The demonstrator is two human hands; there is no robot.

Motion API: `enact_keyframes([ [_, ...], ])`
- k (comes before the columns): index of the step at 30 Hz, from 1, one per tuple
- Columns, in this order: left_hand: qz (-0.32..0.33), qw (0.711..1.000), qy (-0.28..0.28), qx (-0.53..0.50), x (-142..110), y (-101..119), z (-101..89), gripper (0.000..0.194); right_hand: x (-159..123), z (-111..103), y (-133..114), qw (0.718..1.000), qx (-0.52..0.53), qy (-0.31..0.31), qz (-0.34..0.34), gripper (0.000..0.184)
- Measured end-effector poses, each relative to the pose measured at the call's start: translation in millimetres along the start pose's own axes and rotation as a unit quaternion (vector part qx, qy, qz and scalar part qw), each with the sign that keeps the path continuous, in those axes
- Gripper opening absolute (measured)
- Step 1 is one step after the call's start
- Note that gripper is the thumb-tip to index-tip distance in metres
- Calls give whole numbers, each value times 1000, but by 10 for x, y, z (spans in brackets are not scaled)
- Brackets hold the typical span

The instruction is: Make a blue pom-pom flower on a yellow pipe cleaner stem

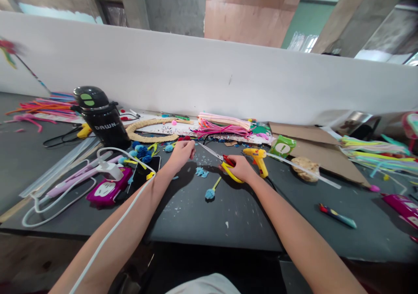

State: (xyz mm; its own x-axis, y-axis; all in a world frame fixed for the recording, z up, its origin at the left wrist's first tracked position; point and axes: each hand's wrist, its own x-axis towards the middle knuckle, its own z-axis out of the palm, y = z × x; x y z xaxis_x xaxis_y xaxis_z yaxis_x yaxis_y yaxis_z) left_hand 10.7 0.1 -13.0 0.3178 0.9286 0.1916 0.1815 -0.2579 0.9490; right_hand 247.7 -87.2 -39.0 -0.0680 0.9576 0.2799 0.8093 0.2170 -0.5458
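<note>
My right hand (241,167) grips a pair of scissors (214,152) by red and yellow handles, the blades pointing up and left. My left hand (183,152) is closed in a pinch close to the scissor tips; whatever lies between its fingers is too small to make out. Below the hands, a blue fuzzy flower head on a yellow-green stem (210,193) lies on the dark table (196,224). Light-blue fuzzy snippets (201,172) sit just above it. Beside my left forearm are dark-blue pompoms (142,151).
A yellow glue gun (257,157) with a long glue stick lies right of my right hand. Pink pipe cleaners (225,126) are bundled behind. At left stand a black bottle (104,119) and a magenta box (110,189); a white cable crosses my left forearm. Cardboard (323,154) lies right.
</note>
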Motion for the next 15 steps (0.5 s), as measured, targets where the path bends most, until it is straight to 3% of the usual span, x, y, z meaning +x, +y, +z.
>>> enact_keyframes([
  [15,-20,999,-28,-33,-8,27,7,41,7,23,32,1000,-27,-11,6,37],
])
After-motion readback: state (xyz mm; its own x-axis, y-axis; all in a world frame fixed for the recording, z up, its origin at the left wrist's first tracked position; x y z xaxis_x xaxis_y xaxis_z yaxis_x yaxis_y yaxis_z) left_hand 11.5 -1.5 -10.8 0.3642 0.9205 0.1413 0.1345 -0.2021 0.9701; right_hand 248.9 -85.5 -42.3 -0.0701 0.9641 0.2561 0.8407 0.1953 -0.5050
